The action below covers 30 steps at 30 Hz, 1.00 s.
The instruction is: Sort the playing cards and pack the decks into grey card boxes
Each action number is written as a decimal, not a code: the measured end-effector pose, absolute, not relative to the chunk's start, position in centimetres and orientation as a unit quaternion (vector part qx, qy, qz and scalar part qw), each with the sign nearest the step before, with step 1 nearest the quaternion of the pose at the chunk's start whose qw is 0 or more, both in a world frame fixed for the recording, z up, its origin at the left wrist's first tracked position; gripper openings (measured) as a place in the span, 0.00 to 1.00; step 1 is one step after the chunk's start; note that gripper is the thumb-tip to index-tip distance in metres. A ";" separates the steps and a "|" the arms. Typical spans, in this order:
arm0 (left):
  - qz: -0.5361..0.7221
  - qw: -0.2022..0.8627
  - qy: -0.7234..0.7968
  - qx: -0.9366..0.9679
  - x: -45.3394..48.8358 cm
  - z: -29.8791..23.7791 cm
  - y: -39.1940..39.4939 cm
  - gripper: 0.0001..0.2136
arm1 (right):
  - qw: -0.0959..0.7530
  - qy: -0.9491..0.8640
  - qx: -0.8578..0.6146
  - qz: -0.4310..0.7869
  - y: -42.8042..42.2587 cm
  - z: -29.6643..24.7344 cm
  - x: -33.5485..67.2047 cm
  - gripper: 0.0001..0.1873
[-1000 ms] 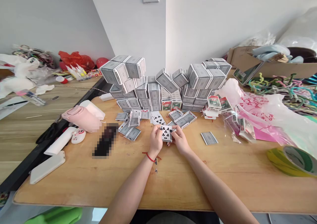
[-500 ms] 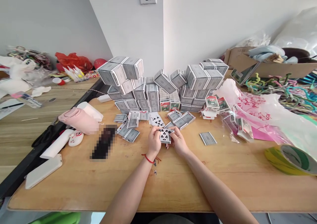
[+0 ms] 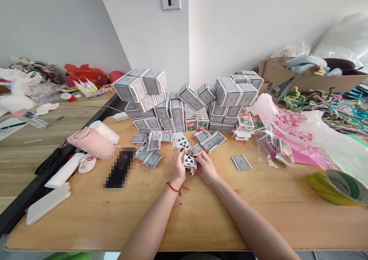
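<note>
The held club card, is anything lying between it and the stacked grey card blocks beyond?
Yes: face-up cards lie just beyond the held club card, in front of the stacked grey card blocks.

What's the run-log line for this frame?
left hand: holding cards | right hand: holding cards | beyond: card blocks | far right: tape

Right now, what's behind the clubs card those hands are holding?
Behind the clubs card, between the left hand and right hand, lie face-up cards; farther back stand red-and-green card packs. The part of the table covered by card and hands can't be seen.
</note>
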<state>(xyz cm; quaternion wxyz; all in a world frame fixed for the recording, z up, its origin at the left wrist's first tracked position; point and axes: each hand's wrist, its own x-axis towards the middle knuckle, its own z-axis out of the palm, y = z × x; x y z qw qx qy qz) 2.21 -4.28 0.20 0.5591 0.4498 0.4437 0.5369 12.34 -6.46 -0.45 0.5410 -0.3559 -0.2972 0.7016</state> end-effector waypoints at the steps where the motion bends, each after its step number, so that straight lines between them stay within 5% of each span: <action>1: 0.535 0.558 0.448 0.449 2.2 0.3 -4.2 0.10 | 0.535 -0.297 -0.354 0.708 -6.4 -0.4 12.5 0.09; 17: 0.496 0.501 0.441 0.555 1.1 1.4 -3.9 0.13 | 0.414 -0.266 -0.283 0.823 -5.9 -0.4 14.6 0.09; 30: 0.505 0.496 0.466 0.531 0.4 0.6 -3.2 0.17 | 0.506 -0.316 -0.352 0.721 -6.0 -1.2 13.3 0.16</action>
